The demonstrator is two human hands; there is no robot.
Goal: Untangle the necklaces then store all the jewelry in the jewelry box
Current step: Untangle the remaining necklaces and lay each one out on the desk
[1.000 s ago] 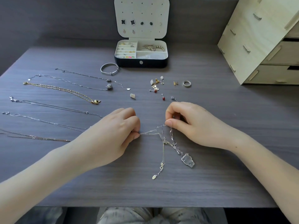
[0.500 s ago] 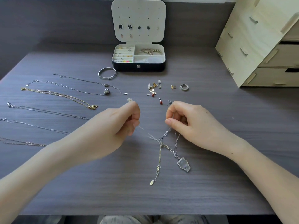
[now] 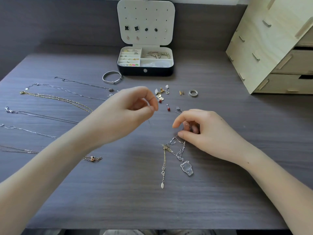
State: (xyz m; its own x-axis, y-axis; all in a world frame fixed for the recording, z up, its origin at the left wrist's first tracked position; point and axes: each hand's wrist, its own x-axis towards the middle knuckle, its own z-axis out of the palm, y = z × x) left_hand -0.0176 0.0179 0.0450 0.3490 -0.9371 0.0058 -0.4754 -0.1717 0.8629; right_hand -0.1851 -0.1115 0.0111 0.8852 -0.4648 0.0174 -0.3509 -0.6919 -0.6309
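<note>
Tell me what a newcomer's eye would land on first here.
In the middle, the right hand pinches a tangle of chains with a clear pendant, while the left hand pinches a thin strand up and to its left. Behind them stands an open jewelry box. Necklaces lie in rows at the left.

Drawer unit (image 3: 277, 53) cut off right; leftmost necklace (image 3: 20, 150) cropped.

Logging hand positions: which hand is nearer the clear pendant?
Right. The right hand pinches the tangled chains just beyond the clear pendant; the left hand is farther off, up-left.
</note>
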